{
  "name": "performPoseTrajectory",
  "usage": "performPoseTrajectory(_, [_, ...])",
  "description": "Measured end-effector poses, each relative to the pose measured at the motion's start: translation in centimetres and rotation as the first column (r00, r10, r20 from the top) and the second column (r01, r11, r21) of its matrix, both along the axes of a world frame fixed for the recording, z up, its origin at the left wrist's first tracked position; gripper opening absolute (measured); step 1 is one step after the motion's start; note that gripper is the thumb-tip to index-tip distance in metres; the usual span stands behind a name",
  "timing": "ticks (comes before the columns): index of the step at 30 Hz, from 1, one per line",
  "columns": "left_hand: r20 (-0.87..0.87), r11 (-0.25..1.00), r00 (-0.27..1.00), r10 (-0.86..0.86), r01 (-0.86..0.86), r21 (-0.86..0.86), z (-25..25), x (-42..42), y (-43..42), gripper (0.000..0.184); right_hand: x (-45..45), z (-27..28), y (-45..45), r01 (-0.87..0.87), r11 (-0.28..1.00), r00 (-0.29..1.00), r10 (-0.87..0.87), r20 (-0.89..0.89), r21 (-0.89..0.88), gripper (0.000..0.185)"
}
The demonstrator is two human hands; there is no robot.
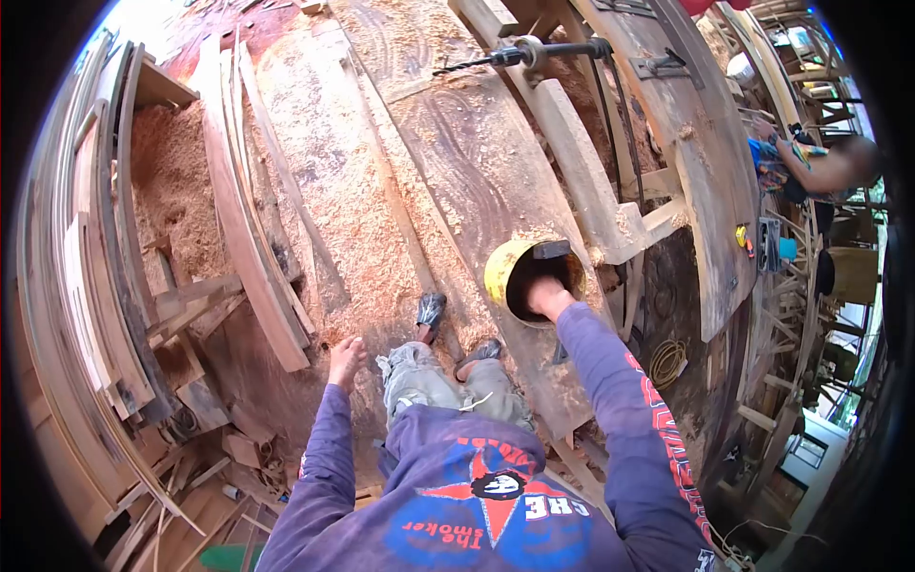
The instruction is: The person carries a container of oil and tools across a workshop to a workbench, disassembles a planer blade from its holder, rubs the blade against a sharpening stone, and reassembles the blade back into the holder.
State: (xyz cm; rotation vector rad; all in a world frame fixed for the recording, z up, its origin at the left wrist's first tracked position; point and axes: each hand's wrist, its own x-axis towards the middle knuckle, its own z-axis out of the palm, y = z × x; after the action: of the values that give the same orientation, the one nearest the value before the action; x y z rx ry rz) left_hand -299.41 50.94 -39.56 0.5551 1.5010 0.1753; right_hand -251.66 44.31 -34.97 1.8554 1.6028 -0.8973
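Observation:
My right hand (550, 297) reaches into the mouth of a round yellow container (495, 274), and its fingers are hidden in the dark inside. A dark block-like piece (551, 250) sits at the container's far rim. The container stands on a wide, sawdust-covered board (477, 157). My left hand (347, 360) hangs beside my leg with its fingers loosely bent and a little apart, holding nothing that I can see. Below it lies the sawdust-strewn ground.
A drill with a long bit (515, 55) lies at the top. Long planks (238, 200) run along the left, and a heavy beam (581, 162) lies right of the board. A coiled cable (668, 363) and a yellow tape measure (742, 236) are at right. Another person (810, 170) is at the far right.

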Motion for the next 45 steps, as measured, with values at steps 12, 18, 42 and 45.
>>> performPoseTrajectory(12, [0.092, 0.883, 0.981, -0.171, 0.111, 0.456, 2.2, 8.2, 1.4, 0.042, -1.1, 11.7, -0.8, 0.679, 0.648, 0.705, -0.447, -0.55, 0.345, 0.041])
performPoseTrajectory(18, [0.315, 0.782, 0.84, -0.442, 0.189, 0.594, 15.7, 21.2, 2.2, 0.033, -1.6, 12.5, -4.2, 0.98, 0.198, 0.086, -0.564, -0.821, -0.033, 0.04])
performPoseTrajectory(42, [0.614, 0.763, 0.456, -0.644, 0.436, 0.477, 19.7, 32.1, -0.6, 0.054, -1.9, 14.3, -8.8, 0.994, 0.109, -0.011, 0.048, -0.999, -0.005, 0.046])
performPoseTrajectory(45, [0.612, 0.674, 0.346, -0.711, 0.582, 0.455, 20.7, 32.5, 1.8, 0.057, -0.7, 16.1, -9.1, 0.988, 0.152, 0.07, -0.204, -0.976, 0.039, 0.054])
